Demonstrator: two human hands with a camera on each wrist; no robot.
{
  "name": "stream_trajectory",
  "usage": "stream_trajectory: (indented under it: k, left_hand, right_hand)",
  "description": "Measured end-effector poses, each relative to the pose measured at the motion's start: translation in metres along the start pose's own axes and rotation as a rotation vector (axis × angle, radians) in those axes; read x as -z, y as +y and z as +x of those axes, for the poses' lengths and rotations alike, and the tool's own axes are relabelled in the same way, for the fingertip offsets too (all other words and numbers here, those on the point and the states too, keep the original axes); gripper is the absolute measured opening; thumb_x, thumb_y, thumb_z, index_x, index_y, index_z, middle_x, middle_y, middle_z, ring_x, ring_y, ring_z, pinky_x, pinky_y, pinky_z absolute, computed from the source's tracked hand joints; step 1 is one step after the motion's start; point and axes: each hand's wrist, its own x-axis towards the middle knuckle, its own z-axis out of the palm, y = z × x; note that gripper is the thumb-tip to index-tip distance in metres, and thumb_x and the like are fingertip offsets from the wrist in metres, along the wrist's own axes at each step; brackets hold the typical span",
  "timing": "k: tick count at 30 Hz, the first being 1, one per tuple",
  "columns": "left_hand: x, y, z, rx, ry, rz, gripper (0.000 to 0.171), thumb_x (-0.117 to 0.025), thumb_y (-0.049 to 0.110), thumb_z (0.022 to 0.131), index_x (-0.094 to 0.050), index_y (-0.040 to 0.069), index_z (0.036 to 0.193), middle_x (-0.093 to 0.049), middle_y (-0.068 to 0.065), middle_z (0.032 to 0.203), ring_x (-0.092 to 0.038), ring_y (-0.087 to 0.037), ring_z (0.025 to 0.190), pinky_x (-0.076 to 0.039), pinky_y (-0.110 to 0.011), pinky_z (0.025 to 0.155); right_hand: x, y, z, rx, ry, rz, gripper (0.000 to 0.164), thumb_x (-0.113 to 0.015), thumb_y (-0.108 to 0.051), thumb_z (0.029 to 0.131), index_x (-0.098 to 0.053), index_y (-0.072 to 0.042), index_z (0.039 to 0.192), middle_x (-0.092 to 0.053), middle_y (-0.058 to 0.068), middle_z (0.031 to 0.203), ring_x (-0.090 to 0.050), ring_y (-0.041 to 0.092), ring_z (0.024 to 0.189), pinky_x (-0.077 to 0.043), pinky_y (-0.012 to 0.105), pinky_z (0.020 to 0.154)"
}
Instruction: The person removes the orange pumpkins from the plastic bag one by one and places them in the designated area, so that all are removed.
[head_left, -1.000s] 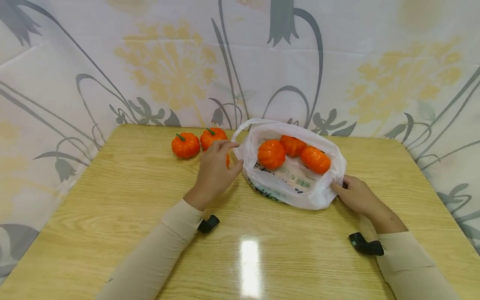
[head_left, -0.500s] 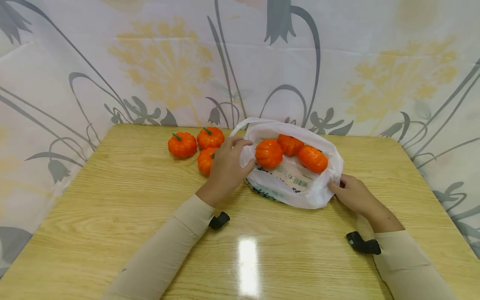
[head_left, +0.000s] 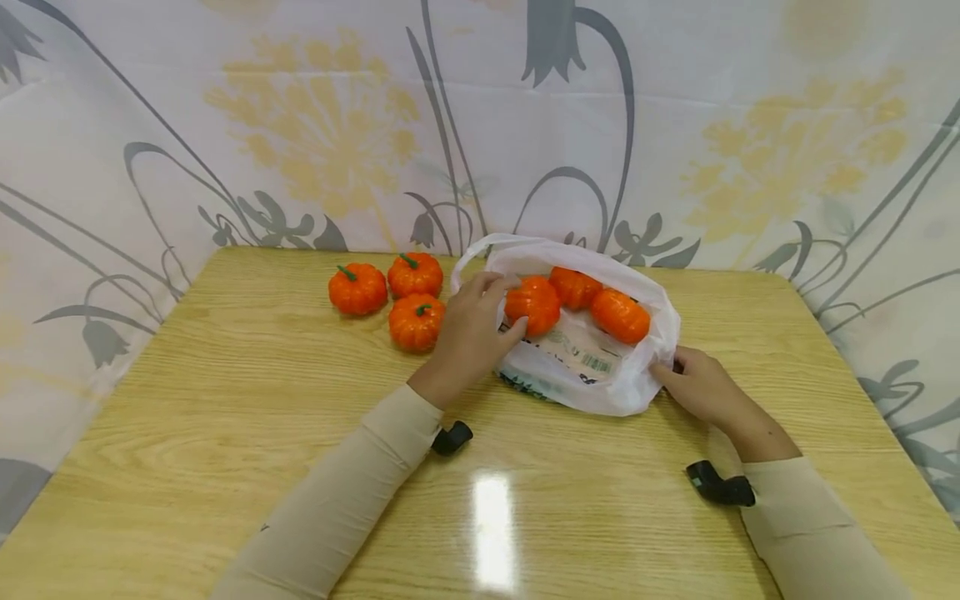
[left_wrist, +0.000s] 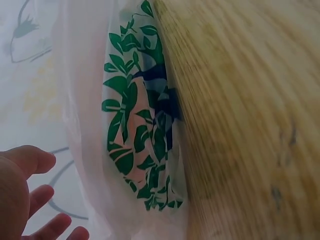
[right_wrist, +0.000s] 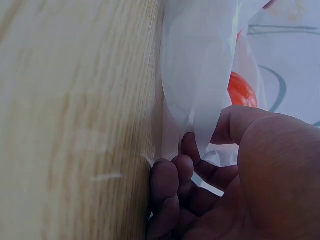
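A white plastic bag (head_left: 637, 392) lies on the table with its mouth spread wide. Inside it sit three orange toy pumpkins, the leftmost pumpkin (head_left: 536, 306) closest to my left hand (head_left: 474, 327). That hand reaches over the bag's left rim, thumb and fingers apart; in the left wrist view its fingers (left_wrist: 37, 160) hold nothing beside the bag's green leaf print (left_wrist: 142, 110). My right hand (head_left: 701, 385) pinches the bag's right rim between thumb and fingers, as the right wrist view shows. To the left, three more pumpkins with green stems, one of them nearest my left wrist (head_left: 416, 322), are grouped together.
The wooden table (head_left: 247, 400) ends at the back against a flower-patterned cloth (head_left: 300, 125). A bag handle (head_left: 465, 260) loops up at the left of the bag. Black wrist mounts (head_left: 720, 485) stick out from both forearms over the tabletop.
My left hand has moved right, from beside the loose pumpkins to over the bag's left rim, uncovering the front loose pumpkin. The right hand keeps hold of the bag. The view has shifted slightly.
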Motion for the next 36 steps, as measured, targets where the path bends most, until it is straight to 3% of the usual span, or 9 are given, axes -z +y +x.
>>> stream_trajectory:
  k: [9, 20, 30, 36]
  left_hand:
    - [-0.009, 0.000, 0.002, 0.007, -0.030, 0.001, 0.046, -0.073, 0.029, 0.091, -0.057, 0.018, 0.133, -0.055, -0.008, 0.134, -0.054, -0.026, 0.123, -0.045, -0.046, 0.102]
    - [-0.016, 0.012, 0.013, 0.019, -0.071, -0.045, 0.052, -0.075, 0.027, 0.090, -0.057, 0.019, 0.137, -0.053, -0.008, 0.137, -0.054, -0.028, 0.121, -0.045, -0.044, 0.104]
    - [-0.022, 0.009, 0.014, -0.033, -0.132, 0.062, 0.059, -0.073, 0.028, 0.091, -0.052, 0.018, 0.145, -0.044, -0.005, 0.153, -0.046, -0.031, 0.135, -0.045, -0.047, 0.103]
    - [-0.025, 0.007, 0.014, -0.037, -0.107, 0.054, 0.049, -0.073, 0.025, 0.091, -0.057, 0.018, 0.137, -0.051, -0.006, 0.141, -0.049, -0.030, 0.129, -0.044, -0.044, 0.103]
  right_hand:
    - [-0.001, 0.001, 0.000, -0.001, 0.007, -0.001, 0.039, -0.049, -0.029, 0.103, -0.062, 0.002, 0.123, -0.065, 0.017, 0.108, -0.055, 0.028, 0.093, -0.045, 0.034, 0.080]
    - [-0.001, 0.000, 0.000, -0.006, 0.011, 0.011, 0.038, -0.051, -0.029, 0.103, -0.063, 0.002, 0.123, -0.065, 0.017, 0.110, -0.055, 0.027, 0.095, -0.045, 0.034, 0.082]
    - [0.000, -0.003, 0.001, -0.011, 0.007, 0.015, 0.038, -0.050, -0.029, 0.104, -0.062, 0.003, 0.121, -0.062, 0.017, 0.104, -0.053, 0.027, 0.091, -0.043, 0.033, 0.077]
    - [0.000, -0.002, 0.001, -0.015, 0.012, 0.010, 0.037, -0.050, -0.028, 0.104, -0.063, 0.002, 0.119, -0.062, 0.016, 0.103, -0.053, 0.026, 0.090, -0.043, 0.033, 0.077]
